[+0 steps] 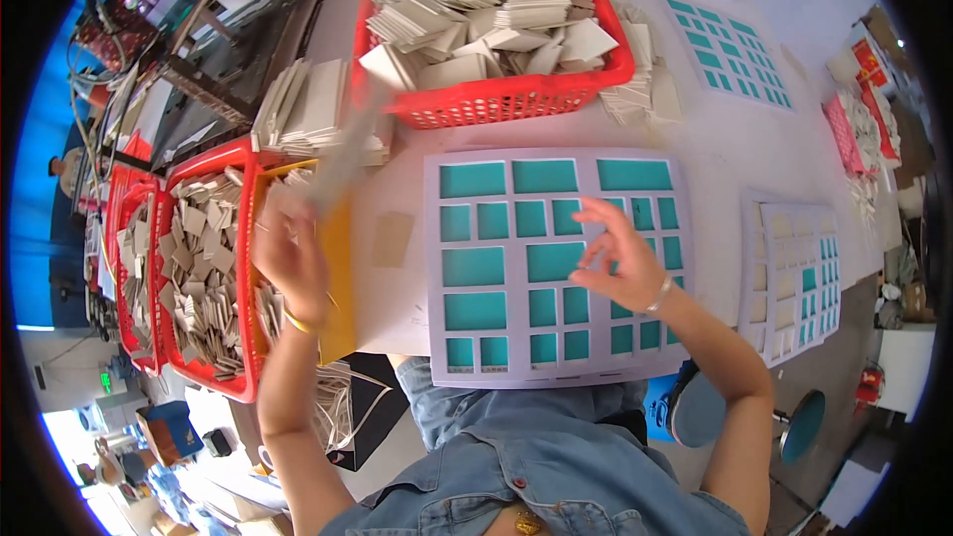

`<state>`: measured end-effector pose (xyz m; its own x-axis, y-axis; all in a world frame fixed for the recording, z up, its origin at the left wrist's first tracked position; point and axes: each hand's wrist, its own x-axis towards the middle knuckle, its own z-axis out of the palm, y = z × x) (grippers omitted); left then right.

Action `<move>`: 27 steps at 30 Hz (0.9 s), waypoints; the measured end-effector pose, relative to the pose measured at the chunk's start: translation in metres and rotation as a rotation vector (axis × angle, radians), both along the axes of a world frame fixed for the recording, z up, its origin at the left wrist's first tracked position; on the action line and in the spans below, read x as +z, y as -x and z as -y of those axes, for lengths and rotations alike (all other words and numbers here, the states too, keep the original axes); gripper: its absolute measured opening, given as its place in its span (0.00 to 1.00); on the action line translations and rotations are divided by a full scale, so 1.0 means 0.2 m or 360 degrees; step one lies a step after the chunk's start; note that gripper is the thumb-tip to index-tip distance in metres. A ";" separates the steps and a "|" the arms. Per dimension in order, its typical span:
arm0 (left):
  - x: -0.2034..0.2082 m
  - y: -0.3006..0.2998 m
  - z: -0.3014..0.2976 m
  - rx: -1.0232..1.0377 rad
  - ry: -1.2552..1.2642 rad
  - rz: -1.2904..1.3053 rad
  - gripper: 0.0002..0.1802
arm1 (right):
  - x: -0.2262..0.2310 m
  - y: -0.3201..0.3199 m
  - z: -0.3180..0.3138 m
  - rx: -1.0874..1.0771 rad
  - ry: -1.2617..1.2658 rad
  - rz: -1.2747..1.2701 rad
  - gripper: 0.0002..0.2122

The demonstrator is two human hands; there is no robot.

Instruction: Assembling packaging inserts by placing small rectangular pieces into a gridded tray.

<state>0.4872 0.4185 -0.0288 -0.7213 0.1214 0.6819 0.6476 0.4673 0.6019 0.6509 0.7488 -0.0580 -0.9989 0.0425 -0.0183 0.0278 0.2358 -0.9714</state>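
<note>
Pale-lilac, teal-windowed rectangular panel (516,273) lies under right hand (623,260), digits apart; left hand (293,260) at blurred grey strip (343,159), grip indeterminate; likely piece-handling step, next move calling for alignment.

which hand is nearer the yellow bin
Left. The left hand is over the yellow bin; the right hand is off to its right, over the board.

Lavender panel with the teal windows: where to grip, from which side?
I'd take the lavender panel by its near rim, two-handed, from the person's side. It lies flat, but that rim appears to jut past the front edge of the table, so fingers should fit beneath with thumbs on top. It's wide, so spread the hands.
</note>
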 end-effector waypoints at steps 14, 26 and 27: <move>-0.48 -0.23 -0.13 -0.0076 0.0549 0.0594 0.26 | -0.31 0.11 -0.79 -0.0836 -0.0019 0.0113 0.08; -0.74 -0.17 0.01 0.0262 0.0967 0.0758 0.37 | -0.42 0.25 -0.88 -0.0651 -0.0446 0.0686 0.11; -0.75 -0.17 0.01 0.0260 0.0963 0.0760 0.37 | -0.44 0.25 -0.89 -0.0652 -0.0451 0.0687 0.11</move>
